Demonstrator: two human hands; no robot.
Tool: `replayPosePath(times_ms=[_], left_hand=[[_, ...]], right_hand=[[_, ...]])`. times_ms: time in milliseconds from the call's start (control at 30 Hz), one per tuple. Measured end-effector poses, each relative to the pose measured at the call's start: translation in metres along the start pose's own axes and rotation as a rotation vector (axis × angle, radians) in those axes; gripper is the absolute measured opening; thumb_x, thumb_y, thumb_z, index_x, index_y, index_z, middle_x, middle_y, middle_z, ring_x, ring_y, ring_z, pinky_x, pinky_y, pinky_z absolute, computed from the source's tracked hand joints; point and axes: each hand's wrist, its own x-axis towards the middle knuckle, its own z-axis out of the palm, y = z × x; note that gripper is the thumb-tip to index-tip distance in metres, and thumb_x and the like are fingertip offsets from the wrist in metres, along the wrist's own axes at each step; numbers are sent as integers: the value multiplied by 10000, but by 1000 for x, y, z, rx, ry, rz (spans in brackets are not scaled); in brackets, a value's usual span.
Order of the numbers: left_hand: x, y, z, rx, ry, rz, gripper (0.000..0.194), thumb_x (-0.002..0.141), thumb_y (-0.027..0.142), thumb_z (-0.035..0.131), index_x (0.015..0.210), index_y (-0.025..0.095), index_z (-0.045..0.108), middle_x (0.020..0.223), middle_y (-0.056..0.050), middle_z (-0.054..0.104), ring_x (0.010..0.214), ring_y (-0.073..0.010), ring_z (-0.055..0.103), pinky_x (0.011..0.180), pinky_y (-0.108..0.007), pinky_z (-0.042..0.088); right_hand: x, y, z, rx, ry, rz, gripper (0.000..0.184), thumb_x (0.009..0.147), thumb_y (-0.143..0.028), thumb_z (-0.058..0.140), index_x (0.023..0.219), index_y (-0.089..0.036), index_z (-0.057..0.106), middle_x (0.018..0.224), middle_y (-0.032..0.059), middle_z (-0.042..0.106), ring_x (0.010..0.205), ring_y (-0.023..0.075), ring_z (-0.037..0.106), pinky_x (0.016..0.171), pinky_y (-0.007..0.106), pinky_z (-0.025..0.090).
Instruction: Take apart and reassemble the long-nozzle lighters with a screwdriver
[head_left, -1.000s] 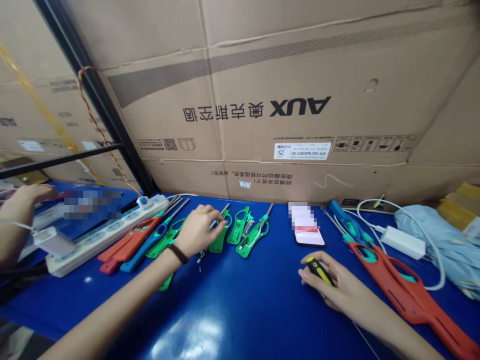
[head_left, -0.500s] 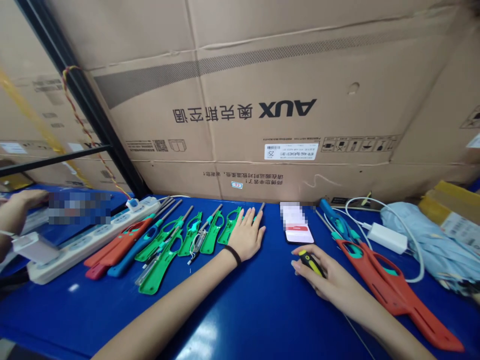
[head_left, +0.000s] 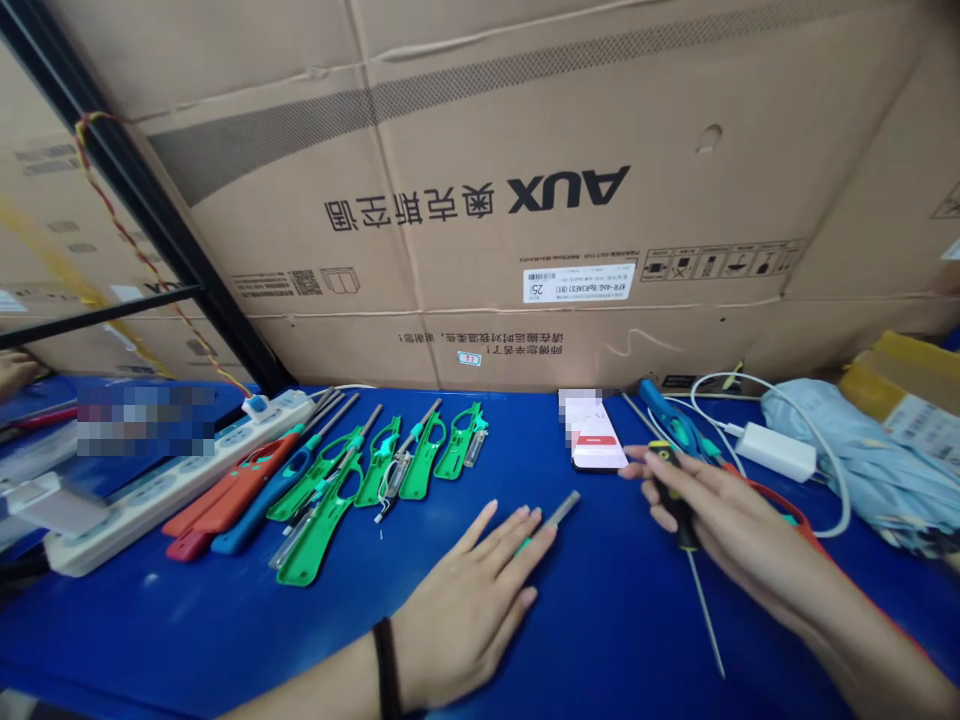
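Covering metal-tipped piece with open left hand, best pressing evenly; clasping screwdriver in right hand, angling shaft below grip.

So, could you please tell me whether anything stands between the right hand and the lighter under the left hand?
Nothing visible stands between the right hand, which holds the screwdriver, and the lighter, whose metal tube sticks out; the left hand covers much of the rest.

Upside-down printed cardboard backs the blue tabletop; black frame left.
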Motion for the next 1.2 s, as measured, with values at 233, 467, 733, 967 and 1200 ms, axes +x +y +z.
replayPosePath(times_ms=[233, 467, 733, 967, 1200], left_hand=[[36, -3, 3, -143, -37, 256, 491, 990, 304, 305, 1460, 219, 193, 1480, -83, 334, 1381, -193, 273, 1131, -520, -93], [60, -4, 1, -138, -3, 339, 590, 948, 477, 381, 1452, 213, 225, 1467, -92, 360, 1379, -209, 279, 1125, -497, -129], [10, -38, -15, -132, 70, 94, 799, 694, 563, 649, 1363, 210, 391, 1369, -117, 469, 1264, -327, 412, 1118, -583, -14], [-1, -52, -26, -225, 91, 34, 322, 653, 396, 710, 912, 228, 622, 870, 9, 624, 833, -180, 598, 1102, -464, 186], [-2, -58, -23, -275, 88, 31, 288, 656, 388, 714, 885, 232, 636, 834, 19, 624, 785, -163, 592, 1066, -434, 245]], right_hand=[[-3, -9, 3, 299, 96, -253, 332, 788, -521, 620, 920, -216, 610, 753, 10, 632, 537, 98, 502, 447, 191, 427], [-5, -2, 9, 269, 94, -233, 354, 878, -574, 438, 888, -225, 494, 617, -1, 639, 374, 62, 395, 344, 147, 326], [-3, 4, 14, 215, 44, -262, 419, 892, -626, 323, 1073, -263, 430, 576, -32, 607, 272, 48, 313, 262, 148, 289], [-1, 19, 22, 189, -204, -168, 588, 846, -355, 596, 1328, -335, 258, 1034, 37, 562, 641, 118, 525, 442, 255, 549], [1, 23, 22, 105, -97, -200, 557, 862, -429, 554, 1353, -261, 350, 1005, 79, 608, 638, 135, 564, 440, 249, 544]])
